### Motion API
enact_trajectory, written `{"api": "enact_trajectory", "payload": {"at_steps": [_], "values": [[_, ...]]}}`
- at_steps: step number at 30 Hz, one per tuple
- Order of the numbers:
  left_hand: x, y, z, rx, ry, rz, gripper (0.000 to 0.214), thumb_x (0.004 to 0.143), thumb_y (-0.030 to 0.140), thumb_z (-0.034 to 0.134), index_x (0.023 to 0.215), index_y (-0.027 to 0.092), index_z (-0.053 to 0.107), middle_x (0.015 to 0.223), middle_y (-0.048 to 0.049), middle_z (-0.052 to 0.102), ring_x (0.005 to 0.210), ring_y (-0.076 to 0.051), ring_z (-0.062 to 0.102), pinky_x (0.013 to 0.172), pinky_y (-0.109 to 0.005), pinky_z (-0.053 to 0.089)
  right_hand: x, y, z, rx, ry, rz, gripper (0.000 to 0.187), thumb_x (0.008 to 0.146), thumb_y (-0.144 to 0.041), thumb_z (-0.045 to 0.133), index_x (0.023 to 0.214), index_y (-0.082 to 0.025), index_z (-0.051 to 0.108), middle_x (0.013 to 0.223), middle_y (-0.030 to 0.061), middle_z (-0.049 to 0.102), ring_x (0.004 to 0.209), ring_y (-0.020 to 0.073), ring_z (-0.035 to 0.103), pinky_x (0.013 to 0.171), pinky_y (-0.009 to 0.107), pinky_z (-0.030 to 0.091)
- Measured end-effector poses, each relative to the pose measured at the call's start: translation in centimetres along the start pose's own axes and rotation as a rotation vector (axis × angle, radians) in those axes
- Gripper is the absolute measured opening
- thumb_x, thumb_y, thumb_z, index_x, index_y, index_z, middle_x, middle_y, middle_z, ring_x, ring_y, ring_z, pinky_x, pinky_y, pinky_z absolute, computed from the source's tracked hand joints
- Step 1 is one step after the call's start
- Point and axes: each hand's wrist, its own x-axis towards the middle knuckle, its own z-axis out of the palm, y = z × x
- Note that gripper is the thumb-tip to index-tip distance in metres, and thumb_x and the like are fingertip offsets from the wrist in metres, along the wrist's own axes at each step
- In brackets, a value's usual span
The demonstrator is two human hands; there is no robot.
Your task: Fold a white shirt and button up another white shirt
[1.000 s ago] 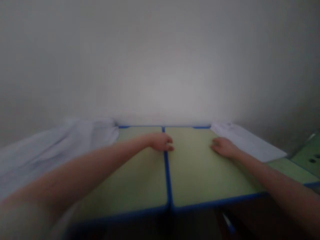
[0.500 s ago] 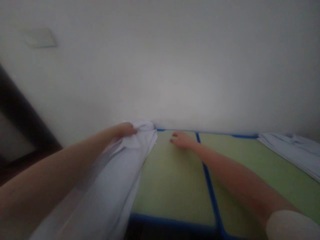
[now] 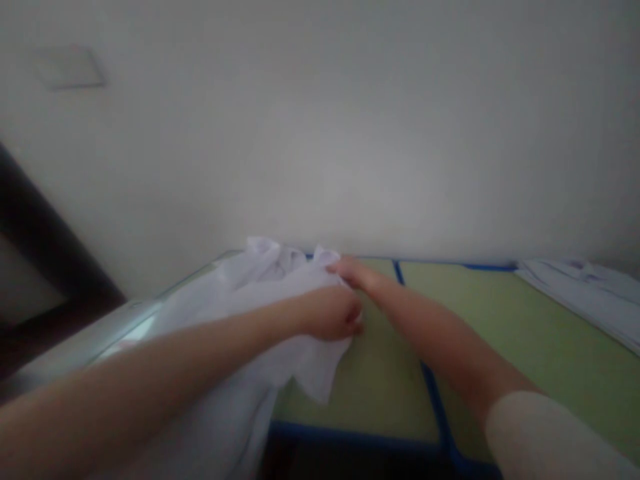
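A loose white cloth (image 3: pixel 280 293) lies bunched over the left part of a pale green surface with blue edging (image 3: pixel 390 393). My left hand (image 3: pixel 333 313) is closed on its right side, and a flap of the fabric hangs below the fist. Just beyond, my right hand (image 3: pixel 353 272) pinches the cloth's far right edge near the wall. Both hands are close together, and blur hides the fine detail of the fingers. The lower part of the cloth spreads under my left forearm toward me.
Folded white cloth (image 3: pixel 583 287) lies at the far right of the green surface. A pale wall (image 3: pixel 350 153) stands right behind, with a light rectangular plate (image 3: pixel 70 67) at upper left. A dark diagonal strip (image 3: pixel 45 220) runs down the left side.
My left hand has moved right and nearer, drawing the cloth across the green surface. My right hand, earlier apart from the cloth with fingers spread, now grips its edge.
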Motion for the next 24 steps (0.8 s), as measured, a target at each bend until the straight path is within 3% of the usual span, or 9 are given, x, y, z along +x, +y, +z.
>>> {"api": "enact_trajectory", "payload": {"at_steps": [2, 3, 7, 9, 11, 15, 19, 24], "values": [[-0.6, -0.3, -0.3, -0.076, -0.024, 0.001, 0.031, 0.076, 0.044, 0.049, 0.063, 0.02, 0.063, 0.055, -0.0006, 0.057, 0.049, -0.012, 0.047, 0.05, -0.026, 0.033, -1.1, -0.2, -1.1, 0.014, 0.02, -0.013, 0.017, 0.067, -0.021, 0.062, 0.082, -0.014, 0.061, 0.074, 0.0062, 0.064, 0.065, 0.0162, 0.057, 0.064, 0.03, 0.047], [-0.7, -1.1, -0.7, -0.103, 0.022, -0.042, 0.031, 0.078, 0.044, 0.047, 0.065, 0.02, 0.063, 0.057, -0.0005, 0.058, 0.051, -0.012, 0.048, 0.051, -0.025, 0.035, -1.7, -0.5, -1.8, 0.028, 0.044, -0.035, 0.019, 0.067, -0.021, 0.061, 0.085, -0.014, 0.061, 0.079, 0.006, 0.064, 0.067, 0.0154, 0.057, 0.065, 0.03, 0.047], [-0.5, -6.2, -2.9, -0.127, 0.391, -0.382, 0.035, 0.074, 0.048, 0.049, 0.084, 0.018, 0.065, 0.084, -0.0053, 0.064, 0.074, -0.016, 0.058, 0.065, -0.026, 0.043, -3.4, -2.9, -5.0, 0.17, 0.144, -0.195, 0.027, 0.067, -0.026, 0.061, 0.09, -0.014, 0.059, 0.086, 0.0066, 0.065, 0.072, 0.0147, 0.058, 0.068, 0.028, 0.047], [0.0, -7.9, -3.4, -0.211, 0.377, -0.448, 0.044, 0.068, 0.05, 0.055, 0.098, 0.019, 0.063, 0.097, -0.0064, 0.064, 0.083, -0.018, 0.059, 0.071, -0.026, 0.045, -4.1, -4.5, -6.4, 0.203, 0.177, -0.251, 0.027, 0.067, -0.027, 0.061, 0.091, -0.013, 0.058, 0.084, 0.0062, 0.065, 0.071, 0.0147, 0.058, 0.066, 0.028, 0.047], [0.5, -8.1, -3.4, -0.314, 0.275, -0.418, 0.048, 0.067, 0.048, 0.056, 0.106, 0.021, 0.061, 0.102, -0.0047, 0.065, 0.084, -0.017, 0.06, 0.073, -0.026, 0.045, -4.9, -5.9, -7.4, 0.153, 0.247, -0.26, 0.024, 0.068, -0.024, 0.059, 0.089, -0.013, 0.058, 0.08, 0.005, 0.064, 0.069, 0.0142, 0.058, 0.064, 0.026, 0.047], [2.3, -5.2, -3.0, -0.312, 0.221, -0.277, 0.041, 0.069, 0.041, 0.054, 0.103, 0.021, 0.061, 0.098, -0.0026, 0.066, 0.083, -0.017, 0.059, 0.072, -0.025, 0.044, -7.1, -8.4, -9.3, -0.057, 0.441, -0.183, 0.016, 0.072, -0.023, 0.057, 0.085, -0.013, 0.059, 0.078, 0.0045, 0.064, 0.071, 0.015, 0.059, 0.068, 0.027, 0.048], [6.0, -1.2, -4.1, -0.226, 0.26, -0.301, 0.042, 0.078, 0.048, 0.041, 0.089, 0.016, 0.065, 0.084, -0.0055, 0.066, 0.077, -0.018, 0.058, 0.067, -0.026, 0.043, -9.8, -10.5, -11.7, -0.17, 0.55, -0.203, 0.022, 0.078, -0.033, 0.056, 0.084, -0.012, 0.061, 0.08, 0.0071, 0.064, 0.077, 0.0174, 0.061, 0.074, 0.032, 0.049], [10.1, 2.2, -7.6, -0.269, 0.48, -0.375, 0.05, 0.081, 0.053, 0.035, 0.082, 0.014, 0.066, 0.075, -0.0072, 0.064, 0.074, -0.018, 0.057, 0.064, -0.027, 0.041, -14.0, -12.8, -16.1, -0.121, 0.652, -0.309, 0.033, 0.075, -0.041, 0.062, 0.089, -0.011, 0.061, 0.087, 0.0097, 0.065, 0.082, 0.0189, 0.063, 0.08, 0.037, 0.049]]}}
